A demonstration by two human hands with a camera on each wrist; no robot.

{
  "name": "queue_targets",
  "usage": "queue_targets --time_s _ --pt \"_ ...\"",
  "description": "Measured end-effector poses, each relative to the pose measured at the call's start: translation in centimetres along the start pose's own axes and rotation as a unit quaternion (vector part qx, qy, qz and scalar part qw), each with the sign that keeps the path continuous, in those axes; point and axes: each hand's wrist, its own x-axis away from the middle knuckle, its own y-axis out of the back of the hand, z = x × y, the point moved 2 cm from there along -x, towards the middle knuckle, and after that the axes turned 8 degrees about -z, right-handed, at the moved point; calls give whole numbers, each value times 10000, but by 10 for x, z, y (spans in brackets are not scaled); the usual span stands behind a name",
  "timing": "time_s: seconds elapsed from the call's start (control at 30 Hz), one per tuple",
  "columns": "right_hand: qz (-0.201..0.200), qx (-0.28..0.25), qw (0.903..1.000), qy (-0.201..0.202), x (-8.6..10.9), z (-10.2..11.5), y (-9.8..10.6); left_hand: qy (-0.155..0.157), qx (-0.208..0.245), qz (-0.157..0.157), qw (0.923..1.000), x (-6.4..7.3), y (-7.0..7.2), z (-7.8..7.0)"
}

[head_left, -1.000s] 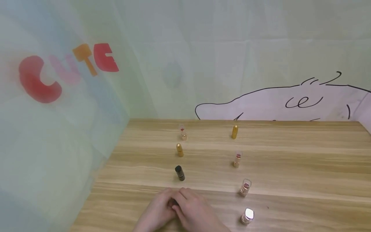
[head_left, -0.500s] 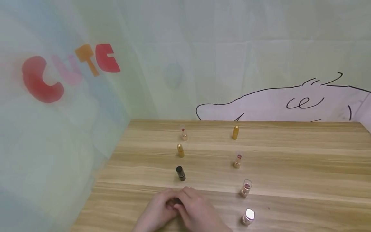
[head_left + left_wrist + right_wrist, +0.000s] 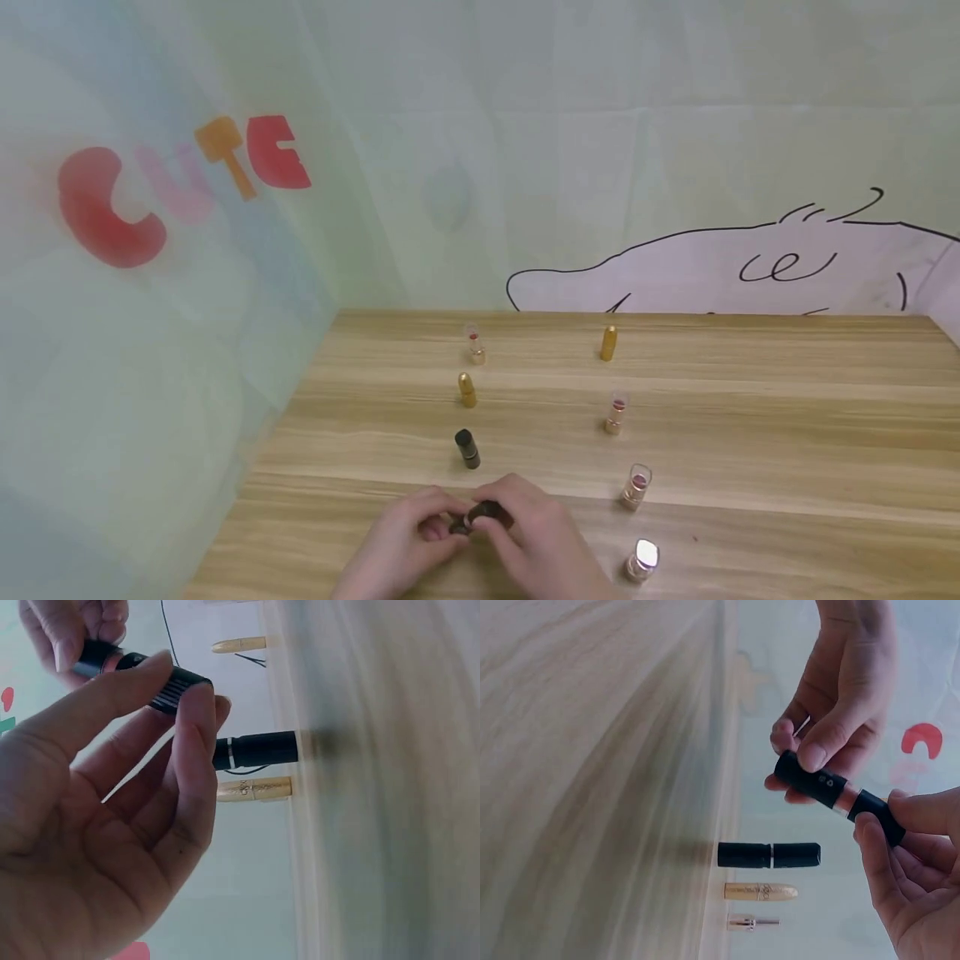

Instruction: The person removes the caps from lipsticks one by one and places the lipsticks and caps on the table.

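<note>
Both hands hold a black lipstick (image 3: 810, 781) low over the front of the table. My left hand (image 3: 397, 542) pinches its base between thumb and fingers. At the other end, the thumb and fingers of my right hand (image 3: 543, 537) pinch the black cap (image 3: 881, 817). A shiny pinkish band (image 3: 847, 799) shows between cap and base. Just beyond the hands in the head view, a second black lipstick (image 3: 467, 450) stands upright. Behind that one are a gold bullet-shaped lipstick (image 3: 467, 390) and a clear-capped lipstick (image 3: 476, 346), in a row.
A second row stands to the right: a gold lipstick (image 3: 608, 343), two clear-capped lipsticks, one farther back (image 3: 615, 415) and one nearer (image 3: 635, 487), and a shiny square-topped tube (image 3: 642, 560) in front. Printed cloth walls (image 3: 480, 208) border the wooden table (image 3: 787, 433) behind and at left.
My hands have parted slightly, the right one shifting right. The black lipstick, hidden between them before, now shows with its band exposed. The standing lipsticks stay in place.
</note>
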Motion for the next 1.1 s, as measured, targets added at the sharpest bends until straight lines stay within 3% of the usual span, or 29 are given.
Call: queue_targets --time_s 0.1,0.3,0.57,0.8,1.1 --pt "-6 -223 9997 57 -1 -1 5 158 94 162 9997 -1 4 -2" --pt "-141 -333 9991 206 -2 1 12 47 173 277 9995 0 7 -4" --pt "-333 -353 9985 243 -3 1 17 -525 264 116 9982 4 9 -6" --pt "-450 -463 9976 242 -4 4 18 -1224 381 -149 9916 6 10 -6" --pt "-427 -550 9967 419 -6 6 19 -1521 579 -133 9866 5 12 -6"
